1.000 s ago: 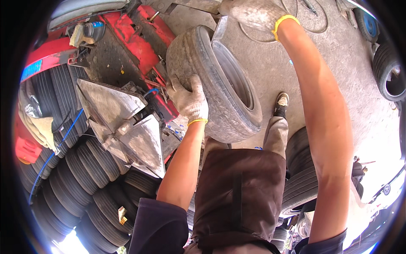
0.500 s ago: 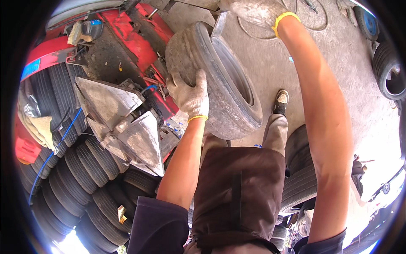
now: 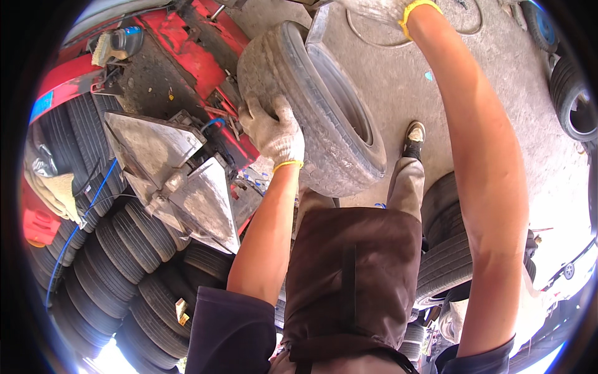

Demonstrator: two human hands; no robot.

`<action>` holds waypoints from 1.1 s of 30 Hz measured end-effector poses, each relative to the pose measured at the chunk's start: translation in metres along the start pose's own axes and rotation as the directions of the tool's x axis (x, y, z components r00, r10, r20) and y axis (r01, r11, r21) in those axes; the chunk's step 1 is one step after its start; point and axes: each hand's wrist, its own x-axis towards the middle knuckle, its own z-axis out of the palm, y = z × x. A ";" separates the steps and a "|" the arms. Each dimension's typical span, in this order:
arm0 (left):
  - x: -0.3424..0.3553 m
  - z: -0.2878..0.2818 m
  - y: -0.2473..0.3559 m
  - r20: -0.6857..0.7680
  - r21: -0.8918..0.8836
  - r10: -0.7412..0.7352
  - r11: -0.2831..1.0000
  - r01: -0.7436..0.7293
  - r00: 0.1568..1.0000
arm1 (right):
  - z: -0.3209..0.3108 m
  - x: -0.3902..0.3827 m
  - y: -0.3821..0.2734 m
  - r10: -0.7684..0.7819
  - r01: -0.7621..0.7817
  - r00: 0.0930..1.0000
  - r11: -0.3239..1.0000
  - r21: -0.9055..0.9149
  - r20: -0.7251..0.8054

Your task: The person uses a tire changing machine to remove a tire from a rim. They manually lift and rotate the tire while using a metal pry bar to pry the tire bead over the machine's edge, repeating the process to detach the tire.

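A dusty, worn tire on a metal wheel (image 3: 311,118) stands on its tread against the red machine (image 3: 187,56). My left hand (image 3: 274,128), in a grimy white knit glove with a yellow cuff, lies on the tread, fingers spread and thumb apart. A flat grey metal blade (image 3: 318,26) reaches down to the tire's right side by the rim. My right hand (image 3: 374,7), gloved alike, is stretched far forward at the top edge near the blade's upper end. Its fingers are mostly cut off, so its grip is hidden.
Left of my arm is a clamp with triangular metal plates (image 3: 156,140). Stacked tires (image 3: 106,274) fill the lower left, with a blue hose (image 3: 81,221) across them. A brush (image 3: 103,50) sits on the machine. More tires (image 3: 573,103) stand at the right; a cable (image 3: 374,43) lies on the floor.
The whole view has shifted slightly, with the wheel and both hands appearing a little higher. My left hand stays on the tread; my right hand is further out of the picture.
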 end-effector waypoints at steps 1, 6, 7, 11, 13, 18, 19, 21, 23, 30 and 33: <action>0.000 -0.001 0.001 0.000 -0.005 -0.006 1.000 0.006 1.000 | -0.008 -0.001 -0.004 0.017 -0.017 1.000 1.000 0.002 0.003; 0.001 -0.003 0.006 0.017 -0.013 -0.044 0.999 0.044 0.999 | -0.017 -0.002 -0.007 0.029 -0.030 0.999 0.999 0.028 0.012; 0.001 -0.004 0.007 0.021 -0.009 -0.050 0.999 0.050 0.999 | -0.014 -0.001 -0.006 0.031 -0.031 1.000 0.999 0.028 0.003; 0.000 -0.005 0.009 0.022 -0.011 -0.052 0.999 0.052 0.998 | -0.004 0.002 0.001 0.009 -0.008 0.998 1.000 -0.018 0.056; 0.000 -0.005 0.008 0.017 -0.014 -0.057 0.998 0.057 0.998 | -0.003 0.003 0.001 0.003 -0.003 0.999 1.000 0.012 0.038; 0.001 -0.005 0.009 0.022 -0.052 -0.067 0.996 0.068 0.998 | -0.010 0.000 0.001 -0.011 0.011 1.000 0.995 0.096 0.005; 0.000 -0.006 0.010 0.029 -0.068 -0.074 0.995 0.076 0.997 | -0.009 0.000 0.001 -0.011 0.010 1.000 0.997 0.082 0.002; 0.001 -0.005 0.009 0.009 -0.042 -0.052 0.998 0.053 0.999 | -0.008 -0.001 0.000 -0.008 0.009 1.000 0.997 0.070 -0.015; 0.001 -0.004 0.006 -0.006 -0.014 -0.036 0.999 0.036 0.999 | -0.006 -0.001 -0.001 -0.004 0.007 0.999 0.997 0.077 -0.042; 0.001 -0.004 0.006 0.007 -0.006 -0.054 0.999 0.054 0.999 | -0.002 0.001 0.003 -0.022 0.022 0.999 1.000 0.002 -0.033; 0.001 -0.001 0.002 -0.006 -0.002 -0.034 0.999 0.034 0.999 | -0.003 -0.001 0.001 -0.018 0.019 0.999 1.000 0.017 -0.050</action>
